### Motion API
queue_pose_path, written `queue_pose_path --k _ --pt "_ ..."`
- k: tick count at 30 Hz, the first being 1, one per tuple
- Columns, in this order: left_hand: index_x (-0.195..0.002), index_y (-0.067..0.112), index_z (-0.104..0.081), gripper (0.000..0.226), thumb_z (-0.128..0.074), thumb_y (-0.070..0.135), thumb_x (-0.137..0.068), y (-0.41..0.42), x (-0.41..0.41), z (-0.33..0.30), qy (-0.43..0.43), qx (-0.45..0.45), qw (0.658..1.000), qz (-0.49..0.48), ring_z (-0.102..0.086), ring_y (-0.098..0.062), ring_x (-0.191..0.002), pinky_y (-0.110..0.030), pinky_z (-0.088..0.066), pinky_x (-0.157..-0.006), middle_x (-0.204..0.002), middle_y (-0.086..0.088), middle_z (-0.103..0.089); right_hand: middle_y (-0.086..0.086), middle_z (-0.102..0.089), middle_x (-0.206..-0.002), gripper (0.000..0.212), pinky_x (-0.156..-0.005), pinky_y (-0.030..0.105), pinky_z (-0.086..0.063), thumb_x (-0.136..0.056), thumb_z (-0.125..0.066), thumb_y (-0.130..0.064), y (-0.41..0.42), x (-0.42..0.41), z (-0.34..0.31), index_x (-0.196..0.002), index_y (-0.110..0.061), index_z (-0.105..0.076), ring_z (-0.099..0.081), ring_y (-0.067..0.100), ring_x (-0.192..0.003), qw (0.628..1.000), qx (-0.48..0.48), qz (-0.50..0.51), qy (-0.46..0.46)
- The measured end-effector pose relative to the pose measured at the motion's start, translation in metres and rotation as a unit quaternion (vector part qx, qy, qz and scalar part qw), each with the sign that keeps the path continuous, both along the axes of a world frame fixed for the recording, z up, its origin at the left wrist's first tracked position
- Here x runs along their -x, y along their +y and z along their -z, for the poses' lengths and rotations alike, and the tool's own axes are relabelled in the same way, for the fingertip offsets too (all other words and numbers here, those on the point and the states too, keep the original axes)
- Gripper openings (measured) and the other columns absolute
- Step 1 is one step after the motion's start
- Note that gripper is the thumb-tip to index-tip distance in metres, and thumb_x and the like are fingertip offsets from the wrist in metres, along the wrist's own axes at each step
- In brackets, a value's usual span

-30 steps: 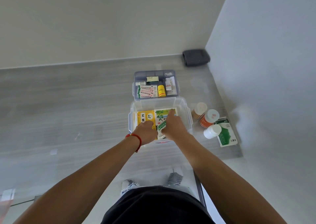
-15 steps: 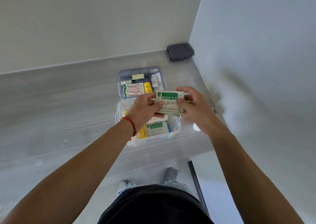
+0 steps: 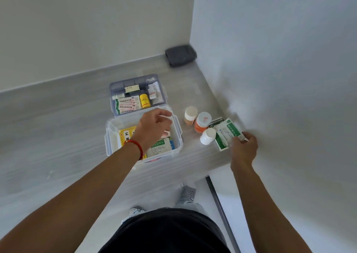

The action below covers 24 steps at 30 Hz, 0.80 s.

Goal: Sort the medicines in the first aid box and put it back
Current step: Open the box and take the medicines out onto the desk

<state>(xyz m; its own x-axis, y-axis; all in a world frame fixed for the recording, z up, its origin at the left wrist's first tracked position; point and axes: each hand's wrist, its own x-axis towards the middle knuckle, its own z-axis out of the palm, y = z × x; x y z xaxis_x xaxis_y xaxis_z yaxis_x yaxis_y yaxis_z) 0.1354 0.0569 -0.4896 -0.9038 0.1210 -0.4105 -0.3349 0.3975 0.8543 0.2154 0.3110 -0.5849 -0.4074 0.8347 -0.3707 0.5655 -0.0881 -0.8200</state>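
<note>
The clear first aid box stands open on the grey counter, holding a yellow medicine box and a green-and-white medicine box. Behind it sits its grey tray with small packs and a yellow bottle. My left hand hovers over the box, fingers loosely apart, holding nothing. To the right, my right hand grips the green-and-white sachets, which rest on a pile by the wall.
Three bottles stand between box and sachets: a tan one, an orange one and a white one. A dark grey pouch lies in the far corner. A wall runs close along the right. The counter edge is near my body.
Both hands held the sachets above the box half a second ago. My right hand has carried them right, down onto the pile by the wall; my left hand let go and stays over the box.
</note>
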Motion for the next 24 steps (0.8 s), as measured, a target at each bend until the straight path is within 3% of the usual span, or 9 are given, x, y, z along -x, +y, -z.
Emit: queue_pose_path --k 4,7,10,14,16,18,20,22,24 --pt "-0.103 0.021 -0.072 0.021 -0.058 0.009 -0.092 -0.023 -0.002 0.010 0.023 0.086 0.996 -0.004 -0.072 -0.020 -0.091 -0.042 -0.061 -0.085 -0.098 -0.001 -0.075 0.013 -0.068 -0.128 0.036 -0.091 0.034 -0.058 -0.097 -0.059 -0.012 0.000 0.008 0.013 -0.133 -0.012 -0.058 -0.068 0.033 -0.112 0.998 -0.021 -0.048 -0.045" --pt "-0.102 0.019 -0.073 0.017 -0.059 0.014 -0.094 -0.044 -0.006 0.017 0.039 0.144 0.989 -0.010 -0.071 -0.020 -0.092 -0.040 -0.060 -0.087 -0.098 0.001 -0.074 0.018 -0.063 -0.134 0.046 -0.097 0.039 -0.057 -0.099 -0.060 -0.022 0.001 0.004 0.004 -0.142 -0.007 -0.050 -0.065 0.037 -0.119 0.984 -0.054 -0.142 -0.088" --pt "-0.106 0.017 -0.075 0.022 -0.058 0.012 -0.093 -0.063 -0.009 0.023 0.031 0.206 0.978 -0.003 -0.069 -0.023 -0.097 -0.035 -0.057 -0.088 -0.104 -0.004 -0.074 0.019 -0.058 -0.137 0.050 -0.099 0.039 -0.053 -0.097 -0.061 -0.019 -0.010 -0.008 -0.021 -0.144 -0.007 -0.050 -0.060 0.036 -0.124 0.961 -0.123 -0.221 -0.109" --pt "-0.122 0.012 -0.070 0.038 -0.056 0.004 -0.087 -0.077 -0.010 0.031 -0.011 0.267 0.963 0.045 -0.063 -0.028 -0.112 -0.032 -0.050 -0.094 -0.128 -0.011 -0.065 0.004 -0.071 -0.123 0.026 -0.095 0.035 -0.057 -0.096 -0.060 -0.010 -0.050 -0.015 -0.069 -0.120 -0.014 -0.069 -0.068 0.020 -0.108 0.946 -0.165 -0.278 0.036" --pt "-0.126 0.015 -0.067 0.042 -0.055 0.004 -0.087 -0.081 -0.010 0.031 -0.030 0.264 0.963 0.038 -0.062 -0.028 -0.112 -0.027 -0.048 -0.085 -0.132 -0.011 -0.062 -0.006 -0.076 -0.107 0.016 -0.087 0.023 -0.058 -0.099 -0.061 -0.013 -0.084 -0.006 -0.088 -0.107 -0.019 -0.074 -0.070 0.006 -0.096 0.909 -0.149 -0.369 0.122" --pt "-0.120 0.016 -0.070 0.045 -0.052 -0.003 -0.084 -0.084 -0.013 0.026 0.025 0.253 0.967 -0.004 -0.062 -0.024 -0.112 -0.024 -0.045 -0.085 -0.126 -0.007 -0.065 -0.010 -0.077 -0.107 0.018 -0.086 0.017 -0.056 -0.101 -0.060 -0.017 -0.125 0.013 -0.097 -0.108 -0.021 -0.076 -0.070 0.002 -0.098 0.852 -0.069 -0.505 0.122" --pt "-0.104 0.013 -0.074 0.046 -0.049 -0.014 -0.076 -0.091 -0.022 0.019 0.159 0.239 0.956 -0.064 -0.065 -0.021 -0.100 -0.026 -0.049 -0.084 -0.108 -0.005 -0.072 -0.003 -0.074 -0.112 0.023 -0.088 0.024 -0.055 -0.102 -0.054 -0.017 -0.167 0.034 -0.091 -0.109 -0.016 -0.075 -0.071 0.013 -0.105 0.775 -0.033 -0.631 0.000" --pt "-0.093 0.006 -0.074 0.046 -0.048 -0.020 -0.068 -0.103 -0.031 0.019 0.277 0.265 0.919 -0.094 -0.064 -0.026 -0.092 -0.030 -0.047 -0.084 -0.097 -0.009 -0.072 0.006 -0.070 -0.106 0.020 -0.077 0.030 -0.052 -0.100 -0.048 -0.014 -0.201 0.053 -0.077 -0.103 -0.011 -0.067 -0.069 0.029 -0.104 0.706 -0.081 -0.691 -0.135" --pt "-0.106 0.004 -0.070 0.047 -0.048 -0.020 -0.071 -0.115 -0.039 0.027 0.268 0.295 0.910 -0.111 -0.060 -0.033 -0.098 -0.028 -0.038 -0.087 -0.105 -0.015 -0.068 0.014 -0.068 -0.115 0.020 -0.074 0.034 -0.049 -0.101 -0.047 -0.010 -0.222 0.062 -0.065 -0.116 -0.005 -0.060 -0.068 0.034 -0.108 0.678 -0.112 -0.695 -0.212"
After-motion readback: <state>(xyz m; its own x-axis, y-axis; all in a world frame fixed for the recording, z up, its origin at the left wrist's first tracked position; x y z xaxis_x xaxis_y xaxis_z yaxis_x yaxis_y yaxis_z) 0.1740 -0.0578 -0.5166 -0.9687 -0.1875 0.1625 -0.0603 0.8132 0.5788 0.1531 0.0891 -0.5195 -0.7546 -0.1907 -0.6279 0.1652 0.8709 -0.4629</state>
